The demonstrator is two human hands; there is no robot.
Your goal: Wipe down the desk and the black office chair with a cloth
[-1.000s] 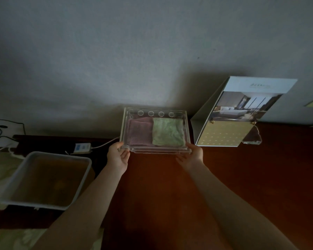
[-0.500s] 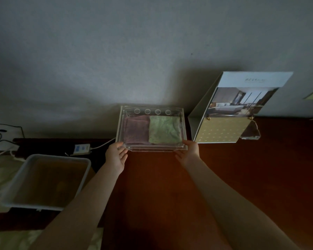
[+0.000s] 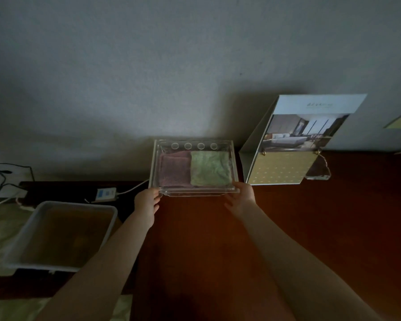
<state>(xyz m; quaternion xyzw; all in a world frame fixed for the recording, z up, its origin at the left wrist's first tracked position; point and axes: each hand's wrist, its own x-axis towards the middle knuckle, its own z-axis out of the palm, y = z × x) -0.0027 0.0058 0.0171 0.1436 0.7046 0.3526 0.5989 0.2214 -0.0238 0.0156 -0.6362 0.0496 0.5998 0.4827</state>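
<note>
desk (image 3: 310, 228): a dark red-brown wooden top is running along the wall and filling the middle and right of the view in dim light.
wall (image 3: 148, 77): a plain grey-white surface is rising directly behind the desk, with a soft shadow falling on it above the tray.
clear tray (image 3: 196, 193): it is sitting at the back of the desk, close to the wall, showing four round holes in its far side; whether it is resting or lifted cannot be told.
cloths: a pink cloth (image 3: 174, 170) and a green cloth (image 3: 210, 167) are lying folded side by side inside the tray, pink on the left.
left hand (image 3: 146, 202): its fingers are curling round the tray's near left corner.
right hand (image 3: 241, 198): its thumb and fingers are gripping the tray's near right corner.
brochure stand (image 3: 294, 140): it is standing tilted just right of the tray.
white bin (image 3: 21, 242): it is sitting to the left of the desk.
</note>
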